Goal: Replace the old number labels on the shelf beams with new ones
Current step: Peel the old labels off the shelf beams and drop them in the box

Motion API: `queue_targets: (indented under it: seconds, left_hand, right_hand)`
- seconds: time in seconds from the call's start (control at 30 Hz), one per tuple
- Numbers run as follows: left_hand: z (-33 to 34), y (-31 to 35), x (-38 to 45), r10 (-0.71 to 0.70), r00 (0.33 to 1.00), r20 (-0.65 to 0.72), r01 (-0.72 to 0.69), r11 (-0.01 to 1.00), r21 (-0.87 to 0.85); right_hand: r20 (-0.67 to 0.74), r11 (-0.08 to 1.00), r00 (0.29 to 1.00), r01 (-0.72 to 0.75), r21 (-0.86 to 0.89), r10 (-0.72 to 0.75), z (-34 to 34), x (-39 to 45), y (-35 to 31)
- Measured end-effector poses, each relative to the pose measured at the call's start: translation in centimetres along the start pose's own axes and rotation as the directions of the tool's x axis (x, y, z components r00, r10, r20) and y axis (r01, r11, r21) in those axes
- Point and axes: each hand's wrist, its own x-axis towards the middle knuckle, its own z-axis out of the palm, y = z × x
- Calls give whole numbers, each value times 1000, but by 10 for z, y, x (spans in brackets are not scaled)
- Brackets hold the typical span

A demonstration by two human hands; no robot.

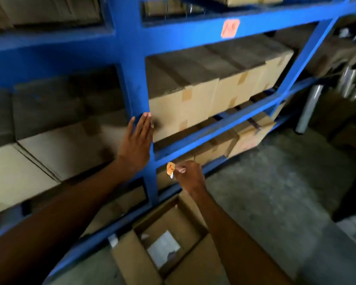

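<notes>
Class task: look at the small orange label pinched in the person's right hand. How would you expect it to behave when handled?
The orange label probably flops: it already curls away from the right hand that pinches it. It is likely very light, since fingertips alone carry it. Its pale peeled edge suggests a sticky back, so it may cling to skin or fold onto itself.

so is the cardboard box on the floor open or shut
Open: the brown cardboard box on the floor has its flaps spread outward, and white paper shows inside.

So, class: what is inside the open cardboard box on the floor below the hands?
Inside the open cardboard box, a pale sheet or packet lies at the bottom. The rest of the inside is dark, and the flaps and the right forearm cover parts of it.
</notes>
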Motion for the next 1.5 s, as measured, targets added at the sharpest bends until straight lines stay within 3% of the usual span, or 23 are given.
queue_targets:
  seconds: [0.2,0.4,0.87,1.03,1.23,1.5]
  left_hand:
    - [29,9,-7,38,997,62,-43,996,80]
    - [38,11,-6,39,999,29,-41,997,63]
    - [37,7,-4,69,997,43,-72,993,91]
    - [15,3,-5,93,990,105,-92,996,-14]
    - [-42,-5,7,116,976,187,-68,967,-246]
    - [-130,-26,77,64,984,-165,-108,956,-274]
  right_hand:
    - [123,972,968,-206,-117,220,47,-17,63]
    - [154,945,935,-303,-120,320,60,-15,87]
    - [135,955,947,-282,-91,292,56,-11,100]
    - [110,974,970,-209,-91,218,39,-7,77]
    - [45,991,999,-15,-136,21,-23,14,20]
    - [-264,977,946,150,-150,-185,-164,72,-63]
